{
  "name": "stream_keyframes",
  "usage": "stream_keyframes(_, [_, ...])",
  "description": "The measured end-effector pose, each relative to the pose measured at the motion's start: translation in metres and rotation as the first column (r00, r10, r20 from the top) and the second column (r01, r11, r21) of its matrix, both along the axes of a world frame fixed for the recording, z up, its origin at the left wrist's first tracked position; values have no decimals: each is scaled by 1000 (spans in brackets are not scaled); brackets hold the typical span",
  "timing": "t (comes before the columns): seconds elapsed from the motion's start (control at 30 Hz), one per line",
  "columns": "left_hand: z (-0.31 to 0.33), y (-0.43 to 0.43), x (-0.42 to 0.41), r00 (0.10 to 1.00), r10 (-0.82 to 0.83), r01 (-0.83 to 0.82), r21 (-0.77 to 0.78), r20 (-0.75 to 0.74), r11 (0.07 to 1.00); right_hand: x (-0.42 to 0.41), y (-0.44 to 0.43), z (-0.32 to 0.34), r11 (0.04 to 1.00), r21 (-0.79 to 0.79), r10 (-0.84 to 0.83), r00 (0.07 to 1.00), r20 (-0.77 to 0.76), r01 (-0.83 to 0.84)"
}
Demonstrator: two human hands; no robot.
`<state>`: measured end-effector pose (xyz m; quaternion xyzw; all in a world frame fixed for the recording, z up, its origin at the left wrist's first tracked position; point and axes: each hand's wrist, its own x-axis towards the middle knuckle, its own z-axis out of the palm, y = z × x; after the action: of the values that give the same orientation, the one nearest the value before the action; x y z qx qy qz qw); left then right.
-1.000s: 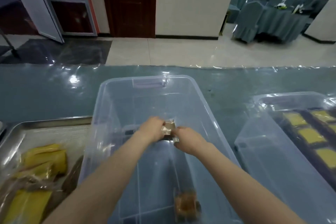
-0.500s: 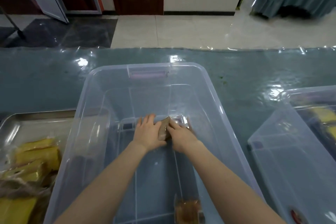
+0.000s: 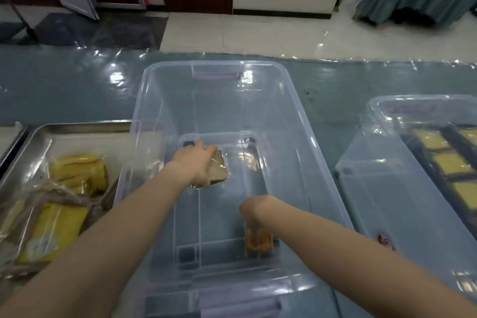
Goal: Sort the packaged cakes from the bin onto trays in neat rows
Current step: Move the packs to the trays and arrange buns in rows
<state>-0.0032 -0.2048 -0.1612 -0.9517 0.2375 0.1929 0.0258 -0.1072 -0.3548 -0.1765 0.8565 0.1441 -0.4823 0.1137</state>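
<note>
Outstretched left hand [image 3: 196, 165] in clear plastic bin [image 3: 296, 121], fingers clamped round brown wrapped cake [image 3: 219, 169], right hand [image 3: 254, 210] bent down over orange wrapped cake [image 3: 258, 241], finger state hidden

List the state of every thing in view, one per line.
Middle bin, open, nearly empty.
Brown cake, gripped by left hand inside bin.
Orange cake, on bin floor under right hand; grip hidden.
Metal tray, holds jumbled yellow packs.
Right bin, holds yellow cakes in rows.

You are finding no readable text. At four o'clock a blurred red mark [image 3: 384, 241] is showing on the side bin [image 3: 371, 188].
</note>
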Motion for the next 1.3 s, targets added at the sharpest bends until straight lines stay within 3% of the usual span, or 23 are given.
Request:
stream_keyframes(0.17, [22, 7, -20, 996, -41, 46, -60, 75, 997, 3, 6, 8, 996, 62, -63, 998, 3, 63])
stream_keyframes(0.3, [51, 21, -29, 985, -9, 49, -228, 174, 973, 26, -1, 40, 940, 240, -294, 934, 204, 243])
stream_keyframes(0.47, [108, 67, -24, 922, 84, 114, -472, 379, 874, 43, 9, 99, 843, 512, -466, 701, 540, 166])
stream_keyframes(0.63, [147, 159, -8, 843, 252, 83, -580, 474, 811, 64, 66, 146, 707, 707, -621, 499, 604, 24])
stream_keyframes(0.77, [136, 248, -1, 851, 361, -68, -602, 380, 796, 69, 141, 169, 638, 762, -667, 417, 618, -109])
stream_keyframes(0.87, [105, 305, 3, 894, 385, -192, -581, 230, 791, 67, 197, 165, 649, 745, -650, 398, 647, -153])
stream_keyframes(1.0, [59, 354, 0, 948, 292, -183, -535, 126, 824, 69, 257, 148, 697, 701, -617, 373, 693, -150])
stream_keyframes(1.07, [41, 362, 0, 958, 273, -185, -536, 88, 824, 69, 278, 137, 682, 725, -639, 406, 654, -95])
stream_keyframes(1.17, [19, 358, 8, 957, 258, -150, -531, 135, 834, 65, 296, 110, 690, 724, -647, 435, 626, -17])
stream_keyframes(1.23, [6, 352, 15, 953, 229, -113, -466, 200, 877, 63, 302, 93, 686, 727, -669, 416, 616, 29])
stream_keyframes(1.3, [-6, 353, 23, 969, 176, -95, -394, 174, 914, 62, 307, 82, 670, 740, -694, 400, 599, 56])
